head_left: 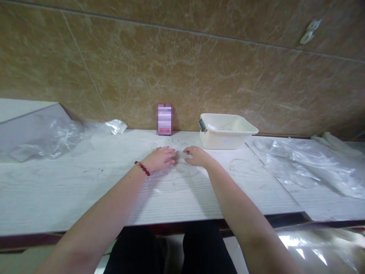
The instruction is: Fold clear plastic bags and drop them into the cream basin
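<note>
Both my hands rest on a thin clear plastic bag lying flat on the white table. My left hand, with a red bead bracelet at the wrist, lies palm down with its fingers stretched toward the right. My right hand sits close beside it, fingers curled and pinched at the bag's upper edge. The two hands' fingertips are a few centimetres apart. What the right fingers grip is hard to make out beyond the clear film.
A cream plastic tub stands at the back right, against the brown marble wall. A small pink box leans on the wall. Crumpled clear plastic lies at the left, and more sheets cover the right.
</note>
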A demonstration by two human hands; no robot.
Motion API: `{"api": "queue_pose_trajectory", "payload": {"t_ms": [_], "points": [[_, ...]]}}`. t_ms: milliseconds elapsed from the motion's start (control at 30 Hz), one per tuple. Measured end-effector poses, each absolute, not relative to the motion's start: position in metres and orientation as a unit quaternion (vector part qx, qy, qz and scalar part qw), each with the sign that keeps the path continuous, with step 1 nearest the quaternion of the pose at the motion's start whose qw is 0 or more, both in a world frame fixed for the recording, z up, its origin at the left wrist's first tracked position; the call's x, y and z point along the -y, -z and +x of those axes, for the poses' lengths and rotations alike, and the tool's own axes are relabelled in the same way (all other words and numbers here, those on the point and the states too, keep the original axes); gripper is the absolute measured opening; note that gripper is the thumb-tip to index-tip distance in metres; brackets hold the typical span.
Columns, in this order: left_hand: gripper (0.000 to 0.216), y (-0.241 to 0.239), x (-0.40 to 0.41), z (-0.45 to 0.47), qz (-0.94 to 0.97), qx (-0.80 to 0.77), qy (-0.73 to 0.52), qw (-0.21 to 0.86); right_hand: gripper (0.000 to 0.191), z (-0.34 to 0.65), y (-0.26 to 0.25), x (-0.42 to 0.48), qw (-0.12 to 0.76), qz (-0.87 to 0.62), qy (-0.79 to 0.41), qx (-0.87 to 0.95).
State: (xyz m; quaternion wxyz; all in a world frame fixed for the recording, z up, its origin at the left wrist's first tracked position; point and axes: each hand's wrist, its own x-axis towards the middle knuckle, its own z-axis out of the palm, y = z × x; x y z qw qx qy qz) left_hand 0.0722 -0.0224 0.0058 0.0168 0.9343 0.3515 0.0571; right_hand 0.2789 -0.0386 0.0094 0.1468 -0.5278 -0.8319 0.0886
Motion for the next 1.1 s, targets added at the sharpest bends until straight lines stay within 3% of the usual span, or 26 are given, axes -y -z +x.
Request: {"api": "queue_pose_trajectory", "payload": {"t_ms": [167, 300, 467, 767, 1100], "points": [[0.041, -0.004, 0.026, 0.074, 0.938, -0.34, -0.023, 0.055, 0.032, 0.284, -0.016, 0.04, 0.08, -0.548, -0.086, 0.828], [0.039, -0.006, 0.025, 0.07, 0.934, -0.35, -0.026, 0.064, 0.027, 0.283, -0.014, 0.038, 0.092, -0.565, -0.089, 0.815], [0.04, -0.009, 0.028, 0.072, 0.936, -0.344, -0.04, 0.062, 0.032, 0.274, -0.003, 0.033, 0.111, -0.683, -0.028, 0.721], [0.038, -0.008, 0.026, 0.071, 0.937, -0.34, -0.05, 0.058, 0.041, 0.259, -0.001, 0.007, 0.051, -0.711, 0.02, 0.701], [0.037, -0.009, 0.022, 0.066, 0.938, -0.337, -0.069, 0.05, 0.03, 0.27, -0.01, 0.005, 0.15, -0.598, 0.002, 0.787]]}}
